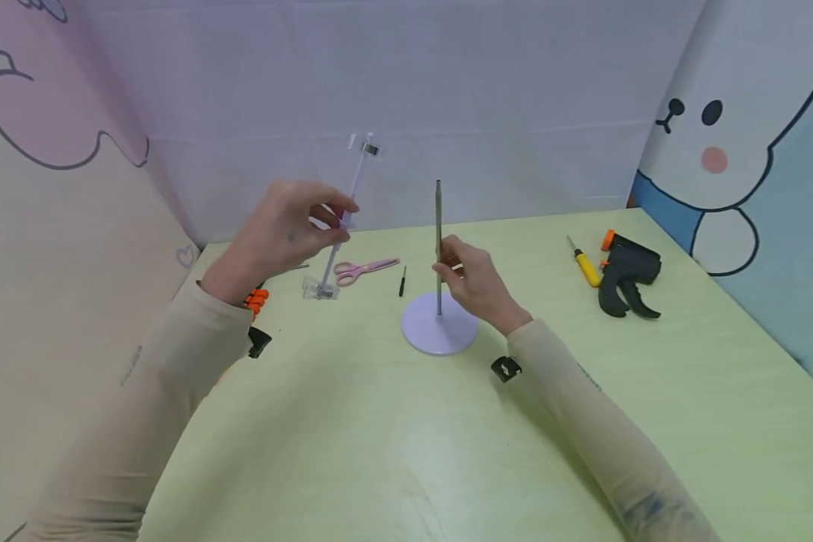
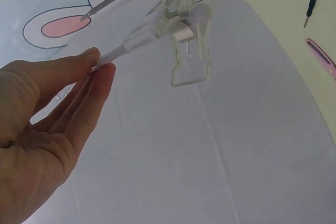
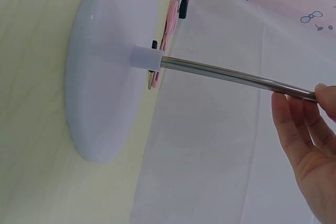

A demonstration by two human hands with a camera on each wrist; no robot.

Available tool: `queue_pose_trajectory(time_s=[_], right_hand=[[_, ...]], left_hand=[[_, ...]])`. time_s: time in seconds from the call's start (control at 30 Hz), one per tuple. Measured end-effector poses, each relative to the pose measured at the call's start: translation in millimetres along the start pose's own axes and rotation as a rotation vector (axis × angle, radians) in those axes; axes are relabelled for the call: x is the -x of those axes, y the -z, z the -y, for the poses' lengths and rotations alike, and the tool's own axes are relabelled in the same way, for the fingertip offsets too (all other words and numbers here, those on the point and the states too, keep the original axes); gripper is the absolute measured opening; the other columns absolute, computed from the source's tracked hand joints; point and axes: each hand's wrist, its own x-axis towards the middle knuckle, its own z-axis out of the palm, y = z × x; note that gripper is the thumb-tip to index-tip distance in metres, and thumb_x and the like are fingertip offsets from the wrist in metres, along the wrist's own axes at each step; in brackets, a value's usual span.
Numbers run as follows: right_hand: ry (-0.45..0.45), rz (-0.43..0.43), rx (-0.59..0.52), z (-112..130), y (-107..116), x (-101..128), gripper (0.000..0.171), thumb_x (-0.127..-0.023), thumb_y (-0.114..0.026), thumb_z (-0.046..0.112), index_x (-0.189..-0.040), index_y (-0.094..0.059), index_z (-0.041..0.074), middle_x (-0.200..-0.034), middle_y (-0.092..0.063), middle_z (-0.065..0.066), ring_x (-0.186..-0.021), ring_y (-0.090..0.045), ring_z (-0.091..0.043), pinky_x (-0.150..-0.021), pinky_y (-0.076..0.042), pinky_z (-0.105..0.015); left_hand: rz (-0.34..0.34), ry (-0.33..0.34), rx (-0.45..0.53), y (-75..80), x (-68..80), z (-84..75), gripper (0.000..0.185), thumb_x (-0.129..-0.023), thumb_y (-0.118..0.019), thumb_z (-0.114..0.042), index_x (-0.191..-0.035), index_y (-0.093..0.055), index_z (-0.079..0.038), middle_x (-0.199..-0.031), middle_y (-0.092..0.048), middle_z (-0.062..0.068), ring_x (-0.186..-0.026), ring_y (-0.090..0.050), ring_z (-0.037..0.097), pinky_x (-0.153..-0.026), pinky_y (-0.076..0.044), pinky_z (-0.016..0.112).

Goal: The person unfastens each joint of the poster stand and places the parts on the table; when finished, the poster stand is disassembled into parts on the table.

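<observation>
Two hands: both work above the pale green tabletop, each grasping one rod.
Landmark: the round white stand base sits flat on the tabletop, with a thin upright metal rod rising from a short white collar at its middle.
Right hand: the right hand pinches the metal rod partway up, fingertips closed on the shaft above the base.
Left hand: the left hand, up and left of the base, pinches a slim white rod with clear plastic clips at both ends between thumb and fingertips; the rod tilts, its lower clip just over the tabletop.
Surface: left of the base lie pink-handled scissors and a small dark screwdriver; well to the right lie a yellow-handled screwdriver and a black clamp with an orange tip.
Room: a white sheet backdrop stands behind the table, a cartoon rabbit panel to the right of the base, a pink-and-beige panel to the left.
Hidden: an orange-and-black item is mostly covered by the left sleeve and cannot be identified; the black tag on the right sleeve is too small to read; the wrist views show neither rod in full.
</observation>
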Motion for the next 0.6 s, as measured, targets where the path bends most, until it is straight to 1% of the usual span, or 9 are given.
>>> queue_pose_trajectory(time_s=[0.1,0.17,0.3,0.37,0.47,0.6], right_hand=[[-0.001,-0.004,0.004,-1,0,1,0.013,-0.089,-0.061,-0.003,-0.098,-0.053,0.000,-0.082,-0.061,-0.012,-0.072,-0.062,-0.023,-0.065,-0.054,-0.029],[-0.002,-0.006,0.002,-1,-1,1,0.013,-0.089,-0.061,-0.004,-0.098,-0.053,0.000,-0.081,-0.061,-0.012,-0.072,-0.063,-0.024,-0.065,-0.055,-0.029],[-0.002,-0.008,-0.001,-1,-1,1,0.014,-0.089,-0.062,-0.003,-0.099,-0.053,0.000,-0.081,-0.061,-0.013,-0.071,-0.063,-0.024,-0.065,-0.055,-0.029],[-0.003,-0.008,0.002,-1,0,1,0.014,-0.089,-0.062,-0.003,-0.099,-0.053,0.000,-0.081,-0.061,-0.012,-0.071,-0.063,-0.022,-0.065,-0.055,-0.029],[-0.005,-0.004,0.004,-2,0,1,0.013,-0.089,-0.061,-0.003,-0.099,-0.053,0.000,-0.081,-0.061,-0.014,-0.071,-0.062,-0.021,-0.065,-0.054,-0.029],[-0.007,-0.002,-0.004,-3,0,1,0.014,-0.090,-0.061,-0.002,-0.100,-0.052,0.000,-0.081,-0.061,-0.015,-0.071,-0.063,-0.023,-0.065,-0.055,-0.029]], left_hand=[[-0.010,0.017,0.024,-4.3,3.3,4.8,0.030,-0.076,-0.073,0.009,-0.104,-0.070,-0.001,-0.098,-0.068,0.006,-0.080,-0.066,0.016,-0.073,-0.053,0.025],[-0.012,0.042,0.035,-6.4,5.7,7.9,0.030,-0.076,-0.074,0.008,-0.104,-0.070,-0.001,-0.098,-0.067,0.006,-0.080,-0.066,0.016,-0.073,-0.053,0.026],[-0.022,0.066,0.031,-9.9,9.9,14.8,0.030,-0.076,-0.075,0.006,-0.104,-0.070,-0.001,-0.096,-0.067,0.006,-0.080,-0.066,0.016,-0.074,-0.053,0.026],[-0.033,0.067,0.036,-12.3,12.2,18.9,0.030,-0.075,-0.075,0.006,-0.103,-0.070,-0.001,-0.094,-0.068,0.005,-0.079,-0.066,0.015,-0.073,-0.053,0.025],[-0.046,0.087,0.057,-17.6,15.8,24.1,0.029,-0.075,-0.075,0.007,-0.102,-0.071,-0.003,-0.092,-0.068,0.004,-0.078,-0.066,0.014,-0.069,-0.053,0.024],[-0.032,0.134,0.065,-26.3,19.6,29.6,0.028,-0.077,-0.074,0.004,-0.104,-0.070,-0.003,-0.095,-0.067,0.005,-0.080,-0.066,0.017,-0.068,-0.053,0.027]])
